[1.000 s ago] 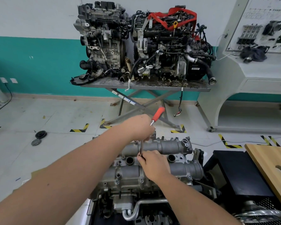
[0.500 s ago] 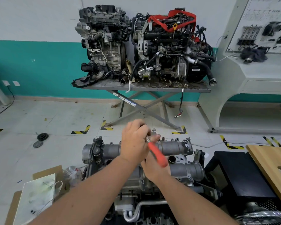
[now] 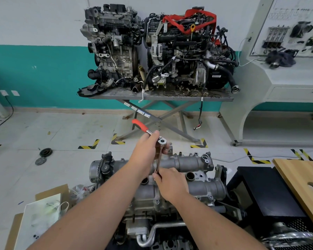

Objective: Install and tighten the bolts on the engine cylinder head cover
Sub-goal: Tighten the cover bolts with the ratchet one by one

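Since half a second ago, the ratchet wrench has swung round, so its red handle now points up and away to the left instead of down across the hands. Left hand has its fingers clamped round the ratchet head above the cylinder head cover. Right hand pinches the lower end of the extension bar, which stands nearly upright over the cover's middle. Whether a bolt sits beneath it cannot be told.

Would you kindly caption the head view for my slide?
Left hand grips ratchet; right hand steadies its extension on the cover.
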Action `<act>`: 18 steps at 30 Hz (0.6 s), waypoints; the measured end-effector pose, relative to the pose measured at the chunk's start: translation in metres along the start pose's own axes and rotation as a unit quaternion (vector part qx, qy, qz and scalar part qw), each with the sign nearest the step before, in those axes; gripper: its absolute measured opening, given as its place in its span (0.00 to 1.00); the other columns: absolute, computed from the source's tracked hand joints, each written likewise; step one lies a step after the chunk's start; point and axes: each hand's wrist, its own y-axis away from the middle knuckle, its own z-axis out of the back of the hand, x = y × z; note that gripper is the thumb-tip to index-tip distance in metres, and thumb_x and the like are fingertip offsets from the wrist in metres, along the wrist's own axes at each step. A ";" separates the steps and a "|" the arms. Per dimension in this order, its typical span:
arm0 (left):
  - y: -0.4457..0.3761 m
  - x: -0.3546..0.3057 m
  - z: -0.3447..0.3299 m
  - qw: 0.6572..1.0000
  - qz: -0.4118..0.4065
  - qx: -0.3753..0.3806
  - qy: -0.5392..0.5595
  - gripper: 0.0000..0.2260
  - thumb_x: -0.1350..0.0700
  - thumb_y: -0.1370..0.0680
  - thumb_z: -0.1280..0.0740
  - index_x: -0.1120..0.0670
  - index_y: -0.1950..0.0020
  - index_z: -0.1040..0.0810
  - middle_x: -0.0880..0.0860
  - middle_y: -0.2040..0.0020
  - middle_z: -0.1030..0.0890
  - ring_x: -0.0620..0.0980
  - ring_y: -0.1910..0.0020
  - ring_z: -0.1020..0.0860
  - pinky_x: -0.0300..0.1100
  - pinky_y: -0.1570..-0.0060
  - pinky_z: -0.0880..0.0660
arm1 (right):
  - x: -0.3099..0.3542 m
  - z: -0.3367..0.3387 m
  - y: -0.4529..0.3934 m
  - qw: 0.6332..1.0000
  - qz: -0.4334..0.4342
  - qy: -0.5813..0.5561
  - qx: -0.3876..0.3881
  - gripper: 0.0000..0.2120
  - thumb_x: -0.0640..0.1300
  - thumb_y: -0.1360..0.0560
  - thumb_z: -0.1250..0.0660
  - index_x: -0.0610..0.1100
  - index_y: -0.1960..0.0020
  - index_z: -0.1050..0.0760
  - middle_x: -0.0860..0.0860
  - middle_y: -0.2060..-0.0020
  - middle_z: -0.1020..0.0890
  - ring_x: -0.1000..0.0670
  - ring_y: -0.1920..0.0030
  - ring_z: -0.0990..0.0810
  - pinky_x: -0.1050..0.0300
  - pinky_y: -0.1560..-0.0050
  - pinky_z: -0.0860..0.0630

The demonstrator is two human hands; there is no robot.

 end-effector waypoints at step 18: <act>-0.016 -0.053 -0.003 0.637 -0.147 0.099 -0.751 0.06 0.52 0.17 0.41 0.51 0.53 0.29 0.49 0.61 0.22 0.49 0.66 0.24 0.42 0.71 0.34 | 0.001 0.000 -0.001 1.000 0.012 0.010 0.017 0.15 0.59 0.17 0.48 0.53 0.50 0.27 0.54 0.51 0.19 0.47 0.44 0.26 0.48 0.49 0.29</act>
